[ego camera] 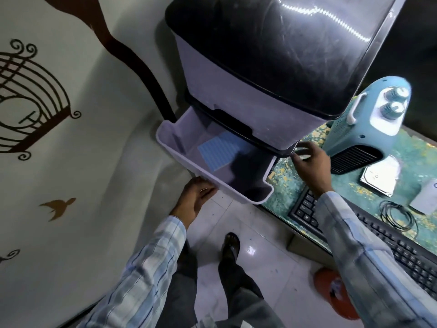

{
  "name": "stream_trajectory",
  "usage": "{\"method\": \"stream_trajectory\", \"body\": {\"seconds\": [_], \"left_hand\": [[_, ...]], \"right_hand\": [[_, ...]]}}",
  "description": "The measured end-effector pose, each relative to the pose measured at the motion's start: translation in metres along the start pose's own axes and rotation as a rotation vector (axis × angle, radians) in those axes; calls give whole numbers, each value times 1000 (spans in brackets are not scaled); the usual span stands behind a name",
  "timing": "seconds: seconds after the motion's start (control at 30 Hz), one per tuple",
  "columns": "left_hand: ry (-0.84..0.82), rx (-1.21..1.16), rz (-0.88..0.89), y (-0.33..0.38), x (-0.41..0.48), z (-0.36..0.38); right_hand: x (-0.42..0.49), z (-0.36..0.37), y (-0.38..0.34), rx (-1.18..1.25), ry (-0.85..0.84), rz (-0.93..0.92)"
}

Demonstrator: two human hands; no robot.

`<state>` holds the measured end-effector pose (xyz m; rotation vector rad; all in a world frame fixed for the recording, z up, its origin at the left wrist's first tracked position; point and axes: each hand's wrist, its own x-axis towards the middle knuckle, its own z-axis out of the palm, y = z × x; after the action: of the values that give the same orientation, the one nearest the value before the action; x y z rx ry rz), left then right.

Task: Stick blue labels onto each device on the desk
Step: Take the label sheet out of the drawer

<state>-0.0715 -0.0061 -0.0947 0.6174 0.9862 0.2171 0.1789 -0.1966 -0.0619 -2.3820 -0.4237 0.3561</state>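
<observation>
- Wall decal of a birdcage (30,95) is sitting far left, not part of the job.
- Left hand (194,200) is gripping the front lip of the drawer (236,190), fingers curling under the rim, holding it pulled out of the drawer unit (260,91).
- Blue label sheet (220,152) is lying flat on the drawer floor, the only thing visible in there. Its back edge is running in under the unit's shadow.
- Key relation: the sheet is sitting just past the left hand, over the front wall, and down-left of the right hand. Its long axis is running diagonally from front-left to back-right. The left hand is busy with the drawer, so the free right hand looks like the one to dip in.
- Right hand (312,162) is hovering at the unit's lower right corner, above the worktop (283,178), fingers spread loosely and seemingly holding nothing.
- Keyboard (378,237) is lying under the right forearm along the worktop's near edge.
- Teal heater (364,129) is standing beside the unit, with a hard drive (378,178) in front of it. A coiled cable (397,216) and a white box (425,197) are lying further right.
- No labels are showing on any of the devices, so sticking is likely not yet begun.
</observation>
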Motion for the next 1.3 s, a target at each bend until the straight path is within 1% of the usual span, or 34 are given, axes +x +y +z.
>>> {"method": "stream_trajectory", "body": {"seconds": [0.07, 0.13, 0.2, 0.27, 0.33, 0.43, 0.53, 0.6, 0.7, 0.77, 0.83, 0.9, 1.03, 1.1, 1.2, 1.3], "left_hand": [[-1, -7, 9, 2, -4, -2], [-5, -2, 10, 3, -6, -3], [-15, 7, 9, 4, -7, -3], [-29, -3, 8, 4, -9, -4], [-37, -17, 7, 4, -11, -5], [-43, -5, 7, 3, -13, -3], [-32, 0, 9, 3, -15, -4], [-26, 36, 32, 3, -16, -4], [-10, 83, 51, 2, -15, -3], [0, 72, 25, 1, -13, -4], [1, 54, 1, 1, -12, -5], [20, 38, -16, 2, -10, -7], [22, 27, -24, -1, -4, -12], [20, 21, -28, -2, -1, -14], [44, 0, -40, -4, 2, -16], [48, -15, -54, -5, 4, -16]], "right_hand": [[-26, -12, -12, 78, 95, 26], [-61, -22, -31, 194, 117, -10], [-98, -29, -58, 297, 36, -111], [-122, -29, -89, 327, -89, -231], [-124, -16, -115, 240, -210, -340], [-103, 14, -147, -73, -395, -485], [-65, 59, -162, -420, -589, -499], [-40, 91, -166, -575, -653, -515], [-15, 119, -170, -741, -710, -584], [-2, 132, -171, -797, -755, -594], [12, 145, -167, -857, -758, -687], [21, 160, -161, -920, -741, -765], [23, 168, -155, -930, -664, -806], [26, 172, -155, -909, -651, -807], [30, 175, -156, -869, -677, -744], [33, 178, -153, -879, -687, -712]]}}
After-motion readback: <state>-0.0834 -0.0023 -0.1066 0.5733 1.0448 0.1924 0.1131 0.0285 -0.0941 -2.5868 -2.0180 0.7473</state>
